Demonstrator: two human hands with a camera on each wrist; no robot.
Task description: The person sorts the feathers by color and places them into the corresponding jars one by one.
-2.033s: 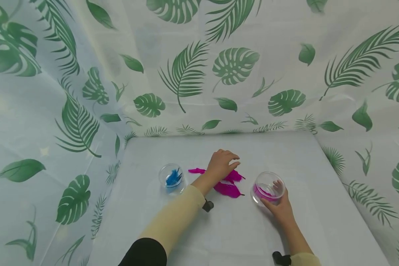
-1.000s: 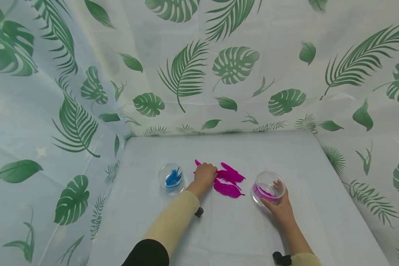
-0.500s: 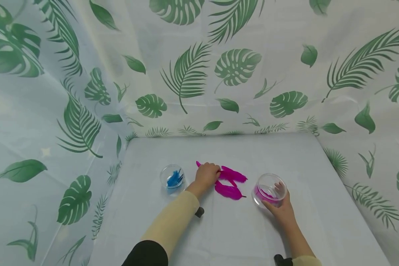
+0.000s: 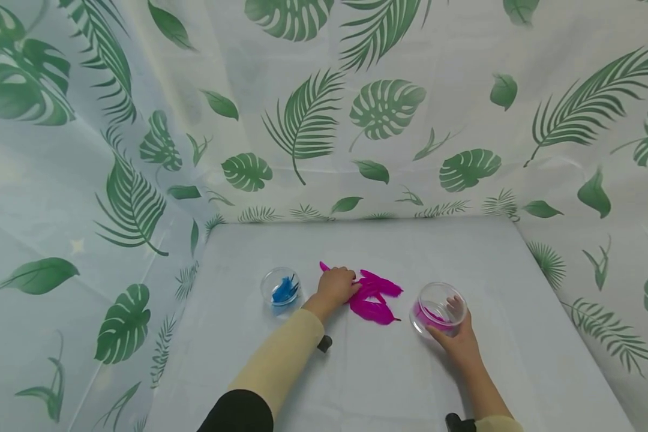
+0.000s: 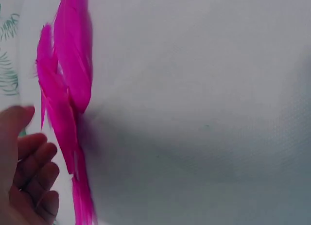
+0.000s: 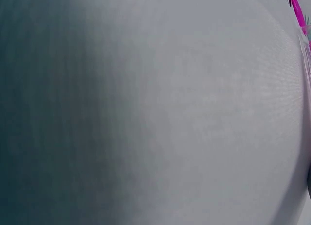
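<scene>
Several magenta feathers (image 4: 372,311) lie in a loose group at the middle of the table. My left hand (image 4: 335,291) is over their left end. In the left wrist view the thumb stands apart from loosely bent fingers (image 5: 38,171), with nothing seen between them; the feathers (image 5: 73,55) lie just past the fingertips. My right hand (image 4: 458,336) grips the side of a clear jar (image 4: 418,312), thumb in front and fingers behind. Magenta feathers (image 4: 432,318) sit inside that jar. The right wrist view catches only the jar's edge (image 6: 307,64) and a bit of magenta.
To the left of my left hand stands another clear jar (image 4: 266,294) with blue feathers (image 4: 285,291) inside. The table (image 4: 356,384) has a white cover. Leaf-printed curtains (image 4: 313,180) close in the back and both sides.
My left hand has drawn back leftward from above the middle of the feathers to their left end. The loose feathers have shifted slightly. My right hand stays on its jar.
</scene>
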